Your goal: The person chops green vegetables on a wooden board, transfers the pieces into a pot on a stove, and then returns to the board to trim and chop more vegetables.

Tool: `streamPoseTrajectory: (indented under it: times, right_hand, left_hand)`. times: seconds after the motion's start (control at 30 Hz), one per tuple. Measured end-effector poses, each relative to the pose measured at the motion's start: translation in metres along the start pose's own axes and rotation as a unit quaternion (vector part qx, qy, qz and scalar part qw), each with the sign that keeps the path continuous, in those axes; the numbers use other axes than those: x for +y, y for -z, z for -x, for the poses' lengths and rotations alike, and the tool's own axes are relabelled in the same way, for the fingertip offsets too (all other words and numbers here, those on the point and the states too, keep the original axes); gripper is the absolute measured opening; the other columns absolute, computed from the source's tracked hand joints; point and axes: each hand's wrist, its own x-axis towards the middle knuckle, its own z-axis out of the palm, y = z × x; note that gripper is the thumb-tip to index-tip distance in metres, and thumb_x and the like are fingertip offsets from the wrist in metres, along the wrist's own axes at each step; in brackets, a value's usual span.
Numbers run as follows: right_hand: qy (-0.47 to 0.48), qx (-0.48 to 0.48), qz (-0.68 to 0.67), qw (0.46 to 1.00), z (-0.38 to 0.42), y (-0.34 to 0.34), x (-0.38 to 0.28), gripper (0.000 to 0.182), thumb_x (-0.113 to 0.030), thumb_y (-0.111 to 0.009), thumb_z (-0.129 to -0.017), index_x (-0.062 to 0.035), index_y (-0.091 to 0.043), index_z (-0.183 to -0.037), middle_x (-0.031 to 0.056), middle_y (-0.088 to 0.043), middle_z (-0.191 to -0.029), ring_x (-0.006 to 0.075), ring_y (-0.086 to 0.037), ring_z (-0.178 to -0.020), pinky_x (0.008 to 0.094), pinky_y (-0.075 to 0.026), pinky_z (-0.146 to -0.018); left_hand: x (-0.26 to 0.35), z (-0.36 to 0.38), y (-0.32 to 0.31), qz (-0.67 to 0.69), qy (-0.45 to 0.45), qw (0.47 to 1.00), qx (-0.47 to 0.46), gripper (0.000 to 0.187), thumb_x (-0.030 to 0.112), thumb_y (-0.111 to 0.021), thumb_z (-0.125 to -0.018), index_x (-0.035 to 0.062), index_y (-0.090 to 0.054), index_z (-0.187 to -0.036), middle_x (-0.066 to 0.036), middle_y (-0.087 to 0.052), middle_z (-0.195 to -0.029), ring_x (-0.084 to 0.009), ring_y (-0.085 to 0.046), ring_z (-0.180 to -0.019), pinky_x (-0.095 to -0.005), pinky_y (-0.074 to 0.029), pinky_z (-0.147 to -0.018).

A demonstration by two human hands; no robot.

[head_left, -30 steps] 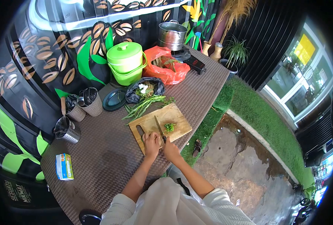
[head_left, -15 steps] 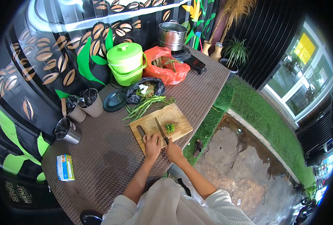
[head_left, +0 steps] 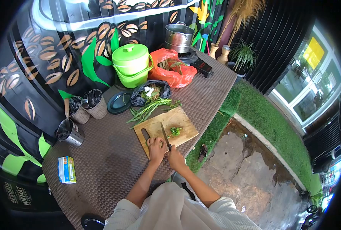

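Observation:
A wooden cutting board [head_left: 185, 122] lies near the table's front edge. My right hand [head_left: 176, 158] is wrapped around the handle of a kitchen knife [head_left: 165, 132], its blade pointing away from me across the board. Just left of the blade, my left hand [head_left: 156, 148] rests on the board with fingers curled; whatever they pinch is too small to make out. A small heap of chopped greens [head_left: 175, 131] sits right of the knife. Beyond the board lie long green stalks [head_left: 149, 111], beside a black plastic bag [head_left: 163, 89] holding greens and something white.
Behind stand a green lidded bucket [head_left: 130, 65], a red plastic bag [head_left: 178, 78] and a steel pot [head_left: 179, 38] on a stove [head_left: 202, 69]. To the left are a dark plate [head_left: 119, 102], utensil cups [head_left: 95, 105], a metal holder [head_left: 75, 138] and a blue-yellow pack [head_left: 66, 170].
My right hand and the knife handle have shifted slightly left, bringing the blade nearer my left fingers. The whole view has moved a little.

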Motion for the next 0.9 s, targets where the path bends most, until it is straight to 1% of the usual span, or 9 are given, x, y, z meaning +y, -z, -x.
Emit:
streamPoseTrajectory:
  times: [0.03,0.1,0.3,0.37,0.47,0.6,0.7,0.8,0.9]
  right_hand:
    - [0.001,0.001,0.001,1.000,-0.001,-0.004,0.000,0.037,-0.018,-0.046,-0.091,0.0021,-0.035,-0.120,0.0289,-0.065,-0.089,0.0438,-0.066,-0.083,0.0523,-0.053,-0.071]
    - [-0.051,-0.008,0.014,0.999,-0.003,-0.011,-0.004,0.034,-0.017,-0.044,-0.092,0.0023,-0.036,-0.119,0.0285,-0.065,-0.088,0.0433,-0.066,-0.083,0.0530,-0.052,-0.072]
    - [-0.012,0.029,0.015,0.999,-0.019,-0.006,0.004,0.032,-0.017,-0.041,-0.092,0.0010,-0.037,-0.118,0.0275,-0.066,-0.082,0.0430,-0.066,-0.080,0.0523,-0.052,-0.071]
    - [-0.015,0.017,0.022,1.000,-0.022,-0.002,0.007,0.031,-0.018,-0.042,-0.092,0.0008,-0.037,-0.117,0.0281,-0.065,-0.083,0.0433,-0.066,-0.080,0.0524,-0.052,-0.071]
    - [-0.018,-0.006,0.020,1.000,-0.023,0.005,0.009,0.030,-0.019,-0.043,-0.092,0.0002,-0.038,-0.115,0.0290,-0.065,-0.084,0.0440,-0.065,-0.082,0.0529,-0.051,-0.072]
    - [-0.016,-0.018,0.006,1.000,-0.014,0.012,0.001,0.028,-0.020,-0.045,-0.091,-0.0004,-0.039,-0.112,0.0297,-0.065,-0.087,0.0455,-0.065,-0.083,0.0540,-0.051,-0.075]
    - [-0.037,-0.031,0.008,0.999,0.002,0.009,-0.010,0.029,-0.017,-0.046,-0.091,0.0005,-0.039,-0.112,0.0293,-0.065,-0.089,0.0457,-0.065,-0.084,0.0533,-0.051,-0.074]
    - [-0.050,-0.032,0.005,0.998,-0.003,-0.004,-0.009,0.034,-0.025,-0.045,-0.093,0.0008,-0.037,-0.115,0.0309,-0.063,-0.093,0.0471,-0.063,-0.087,0.0555,-0.049,-0.076]
    - [-0.021,-0.008,-0.013,1.000,-0.024,-0.007,-0.001,0.033,-0.025,-0.045,-0.094,0.0003,-0.037,-0.114,0.0312,-0.063,-0.092,0.0469,-0.063,-0.088,0.0554,-0.049,-0.076]
  left_hand:
    - [-0.002,0.000,0.000,0.009,0.004,1.000,-0.011,0.014,0.009,-0.068,-0.078,0.0086,-0.057,-0.086,-0.014,-0.052,-0.090,-0.0364,-0.045,-0.100,-0.0469,-0.038,-0.086]
    - [0.000,0.000,-0.002,0.020,0.008,0.999,-0.023,0.014,0.009,-0.068,-0.078,0.0085,-0.057,-0.087,-0.014,-0.052,-0.092,-0.0366,-0.044,-0.102,-0.0470,-0.039,-0.086]
    - [0.009,-0.006,0.010,-0.007,-0.049,0.999,-0.002,0.012,0.006,-0.066,-0.079,0.0077,-0.058,-0.087,-0.011,-0.059,-0.086,-0.0312,-0.051,-0.094,-0.0440,-0.036,-0.089]
    - [0.004,-0.012,0.011,0.028,-0.020,0.997,-0.066,0.011,0.003,-0.064,-0.078,0.0071,-0.059,-0.087,-0.008,-0.064,-0.083,-0.0276,-0.055,-0.089,-0.0419,-0.035,-0.091]
    - [0.003,-0.020,0.013,0.067,0.010,0.993,-0.097,0.011,0.001,-0.064,-0.078,0.0067,-0.061,-0.087,-0.005,-0.066,-0.082,-0.0258,-0.056,-0.089,-0.0410,-0.034,-0.090]
    - [-0.005,-0.025,0.009,0.082,0.036,0.991,-0.096,0.009,0.002,-0.065,-0.079,0.0062,-0.062,-0.086,-0.005,-0.066,-0.078,-0.0251,-0.056,-0.089,-0.0386,-0.035,-0.089]
    - [-0.009,-0.023,0.009,0.066,0.032,0.993,-0.091,0.012,-0.001,-0.067,-0.075,0.0057,-0.063,-0.082,-0.006,-0.068,-0.080,-0.0261,-0.059,-0.085,-0.0383,-0.035,-0.087]
    - [-0.004,-0.017,0.012,0.046,0.001,0.994,-0.102,0.008,0.005,-0.067,-0.079,0.0063,-0.064,-0.086,-0.006,-0.066,-0.081,-0.0253,-0.055,-0.089,-0.0387,-0.036,-0.087]
    - [-0.001,-0.009,0.014,0.014,-0.030,0.996,-0.081,0.004,0.006,-0.065,-0.081,0.0067,-0.064,-0.085,-0.007,-0.066,-0.084,-0.0257,-0.055,-0.089,-0.0401,-0.036,-0.087]
